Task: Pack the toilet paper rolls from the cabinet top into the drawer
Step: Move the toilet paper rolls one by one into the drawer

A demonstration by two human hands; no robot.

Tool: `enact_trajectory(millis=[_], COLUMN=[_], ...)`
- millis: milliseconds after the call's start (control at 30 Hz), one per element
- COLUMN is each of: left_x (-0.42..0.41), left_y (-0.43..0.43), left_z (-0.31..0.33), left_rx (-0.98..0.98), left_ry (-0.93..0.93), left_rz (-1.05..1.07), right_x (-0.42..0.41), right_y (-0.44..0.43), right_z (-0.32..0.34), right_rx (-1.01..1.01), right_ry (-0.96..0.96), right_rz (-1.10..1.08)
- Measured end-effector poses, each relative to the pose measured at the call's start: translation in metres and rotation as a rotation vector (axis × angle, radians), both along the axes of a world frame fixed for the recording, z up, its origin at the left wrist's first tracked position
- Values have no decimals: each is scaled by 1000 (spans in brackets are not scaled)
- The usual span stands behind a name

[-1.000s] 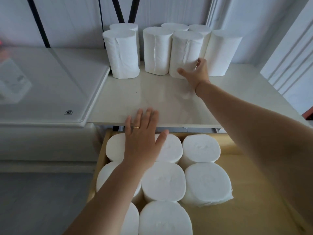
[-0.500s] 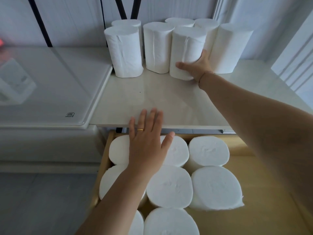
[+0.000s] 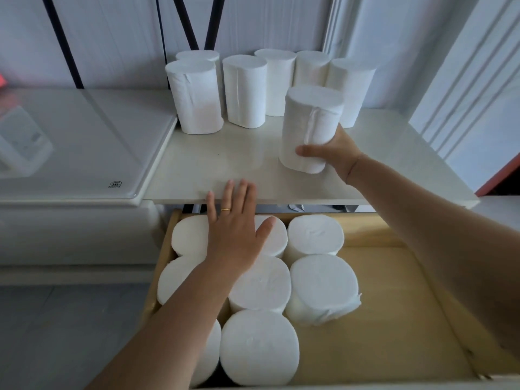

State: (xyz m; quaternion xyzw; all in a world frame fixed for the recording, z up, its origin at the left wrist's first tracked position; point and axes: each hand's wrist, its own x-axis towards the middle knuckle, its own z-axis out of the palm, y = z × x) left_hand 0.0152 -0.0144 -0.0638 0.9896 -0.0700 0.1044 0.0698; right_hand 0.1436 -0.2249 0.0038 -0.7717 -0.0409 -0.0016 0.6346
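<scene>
My right hand [image 3: 336,154] grips a white toilet paper roll [image 3: 311,122] near its base and holds it upright over the front part of the cabinet top [image 3: 225,161]. Several more rolls [image 3: 244,91] stand upright at the back of the cabinet top. Below, the open wooden drawer [image 3: 394,305] holds several rolls [image 3: 318,291] standing on end, filling its left side. My left hand [image 3: 235,235], fingers spread and wearing a ring, rests flat on the rolls at the drawer's back left.
A white glass-topped appliance [image 3: 70,147] adjoins the cabinet on the left. The drawer's right half shows bare wood. White wall panels and black cables stand behind the rolls; a grey floor lies at lower left.
My right hand closed on one roll at the back and drew it forward, away from the group. My left hand has stayed flat on the drawer's rolls.
</scene>
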Motion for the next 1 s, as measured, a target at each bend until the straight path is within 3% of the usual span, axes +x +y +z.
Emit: enact_trajectory(millis=[200, 467, 733, 1000], left_x=[-10, -26, -23, -21], left_y=[-11, -32, -31, -31], left_z=[-1, -7, -14, -18], left_rx=[19, 0, 26, 9], left_ry=[5, 97, 156, 126], left_rz=[-85, -423, -433, -435], right_x=[-60, -124, -174, -167], right_y=[-23, -68, -135, -139], right_z=[2, 2, -23, -86], right_rx=[9, 12, -73, -188], right_ry=[-9, 15, 187, 336], right_rz=[55, 144, 188, 217])
